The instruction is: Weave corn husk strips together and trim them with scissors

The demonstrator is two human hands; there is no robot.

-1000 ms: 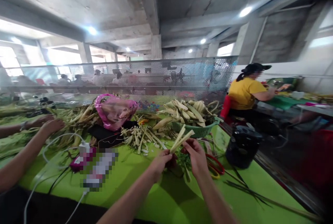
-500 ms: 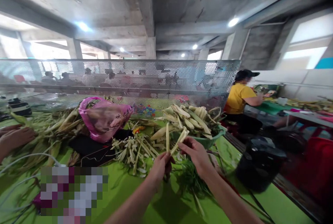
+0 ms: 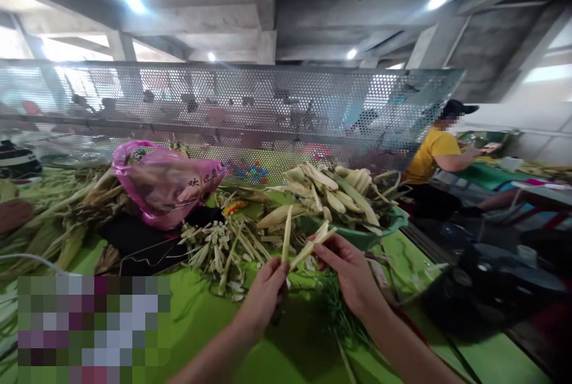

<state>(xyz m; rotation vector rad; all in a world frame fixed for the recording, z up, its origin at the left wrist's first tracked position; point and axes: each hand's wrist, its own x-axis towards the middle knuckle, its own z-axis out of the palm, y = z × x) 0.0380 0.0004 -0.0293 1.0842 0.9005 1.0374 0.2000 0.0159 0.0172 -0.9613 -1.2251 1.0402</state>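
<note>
My left hand [image 3: 264, 294] is closed round the base of a pale, split plant stalk [image 3: 286, 241] whose one strip stands upright. My right hand [image 3: 346, 272] pinches the other strip [image 3: 313, 245] and holds it slanted away to the right. Both hands hover over the green table [image 3: 205, 324]. Just beyond them lies a heap of short cut stalk pieces [image 3: 227, 244]. Behind my right hand stands a green basin [image 3: 379, 232] piled with pale husks.
A pink plastic bag [image 3: 163, 184] sits on a dark cloth at the left, beside long green stalks [image 3: 58, 217]. A perforated metal screen [image 3: 268, 116] runs across the back. A person in a yellow shirt [image 3: 433, 152] works at the right. A black bucket [image 3: 487, 289] stands by the table edge.
The two strips of the stalk have been drawn further apart, my right hand moving right. The camera has shifted closer and lower towards the table.
</note>
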